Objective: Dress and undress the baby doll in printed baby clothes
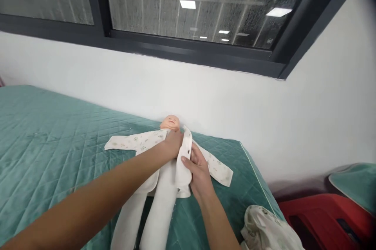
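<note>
Doll (170,122) lies on its back in front of me, face up, and everything else here I place by it. Under it spreads a green quilted bed cover (73,152); just beyond its head rises the white wall (235,105), and above that a dark-framed window (188,15). A white printed shirt (150,142) covers its upper body, the front parted, one sleeve (120,142) stretched out to the left of the doll and the other (219,169) slanting down to the right. Below, the doll's white-covered legs (160,207) run towards me.

My right fingers (199,158) are gripping the shirt's right front flap (183,173) by its outer edge, thumb on the near face, lifting it up off the doll's body (a small dark spot shows on the cloth). My left fingers (176,138) are at the doll's chest, just below its chin and beside that flap; their tips are hidden, so I cannot tell whether they pinch anything.

A crumpled printed cloth (268,228) sits to the lower right of the doll, by my right forearm, and farther right of the doll stands a red chair (326,212).
</note>
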`<action>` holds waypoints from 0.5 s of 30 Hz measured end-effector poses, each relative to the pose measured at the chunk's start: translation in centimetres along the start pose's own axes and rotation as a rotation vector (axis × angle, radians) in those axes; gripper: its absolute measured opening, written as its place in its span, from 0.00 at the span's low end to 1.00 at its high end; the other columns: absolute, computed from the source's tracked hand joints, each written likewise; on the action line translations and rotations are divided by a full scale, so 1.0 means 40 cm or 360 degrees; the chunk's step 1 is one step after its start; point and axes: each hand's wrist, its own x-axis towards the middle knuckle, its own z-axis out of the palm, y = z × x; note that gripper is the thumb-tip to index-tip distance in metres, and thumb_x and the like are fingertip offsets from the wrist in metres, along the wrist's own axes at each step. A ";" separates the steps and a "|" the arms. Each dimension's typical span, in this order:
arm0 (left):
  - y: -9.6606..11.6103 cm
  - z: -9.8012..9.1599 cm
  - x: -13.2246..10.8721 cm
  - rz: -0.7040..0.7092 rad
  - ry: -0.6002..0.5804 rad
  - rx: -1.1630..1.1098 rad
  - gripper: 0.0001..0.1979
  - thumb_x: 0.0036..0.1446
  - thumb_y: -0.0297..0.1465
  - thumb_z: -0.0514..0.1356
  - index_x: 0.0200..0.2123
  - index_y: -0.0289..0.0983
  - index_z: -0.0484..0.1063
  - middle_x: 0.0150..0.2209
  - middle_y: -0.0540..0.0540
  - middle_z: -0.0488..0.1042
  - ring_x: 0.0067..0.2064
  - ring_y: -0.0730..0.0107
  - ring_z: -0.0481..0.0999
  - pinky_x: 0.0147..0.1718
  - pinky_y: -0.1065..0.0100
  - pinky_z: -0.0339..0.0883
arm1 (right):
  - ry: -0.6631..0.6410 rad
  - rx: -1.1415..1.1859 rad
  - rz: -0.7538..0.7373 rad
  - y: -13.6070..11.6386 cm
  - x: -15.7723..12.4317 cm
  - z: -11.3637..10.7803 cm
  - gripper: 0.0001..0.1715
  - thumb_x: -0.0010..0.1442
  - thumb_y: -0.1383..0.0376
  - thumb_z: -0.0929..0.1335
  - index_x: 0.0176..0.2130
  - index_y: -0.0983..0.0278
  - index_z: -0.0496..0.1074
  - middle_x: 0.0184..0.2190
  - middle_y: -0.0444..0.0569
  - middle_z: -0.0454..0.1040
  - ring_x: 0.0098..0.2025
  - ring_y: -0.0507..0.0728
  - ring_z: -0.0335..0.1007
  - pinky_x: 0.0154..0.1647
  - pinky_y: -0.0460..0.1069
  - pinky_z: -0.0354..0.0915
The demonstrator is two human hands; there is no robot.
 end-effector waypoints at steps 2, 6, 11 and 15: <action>-0.032 -0.025 -0.043 -0.0057 0.0034 -0.0042 0.11 0.54 0.29 0.60 0.40 0.33 0.74 0.44 0.36 0.77 0.46 0.54 0.76 0.44 0.61 0.68 | -0.0087 -0.0120 -0.0072 0.014 -0.005 0.021 0.34 0.55 0.59 0.71 0.60 0.60 0.65 0.56 0.50 0.71 0.57 0.64 0.68 0.57 0.56 0.66; -0.069 -0.042 -0.132 -0.0261 0.0434 -0.0365 0.15 0.65 0.32 0.47 0.43 0.38 0.74 0.45 0.44 0.78 0.50 0.62 0.75 0.54 0.60 0.64 | -0.0098 -0.0893 -0.0155 0.035 -0.015 0.041 0.34 0.58 0.60 0.68 0.63 0.56 0.63 0.51 0.49 0.73 0.41 0.59 0.72 0.49 0.55 0.68; -0.079 -0.027 -0.181 -0.0492 0.0590 -0.1381 0.21 0.63 0.46 0.50 0.51 0.40 0.68 0.54 0.44 0.74 0.53 0.64 0.74 0.51 0.64 0.68 | -0.0239 -0.1605 -0.0322 0.020 -0.036 0.066 0.28 0.63 0.59 0.65 0.62 0.52 0.63 0.53 0.46 0.71 0.31 0.54 0.68 0.41 0.53 0.65; -0.093 -0.010 -0.142 -0.0596 0.0510 -0.1291 0.23 0.56 0.39 0.61 0.54 0.38 0.67 0.58 0.42 0.71 0.58 0.59 0.71 0.57 0.60 0.64 | -0.0307 -0.1653 -0.0411 0.010 -0.041 0.069 0.20 0.64 0.59 0.65 0.56 0.53 0.69 0.51 0.44 0.73 0.30 0.53 0.67 0.39 0.51 0.64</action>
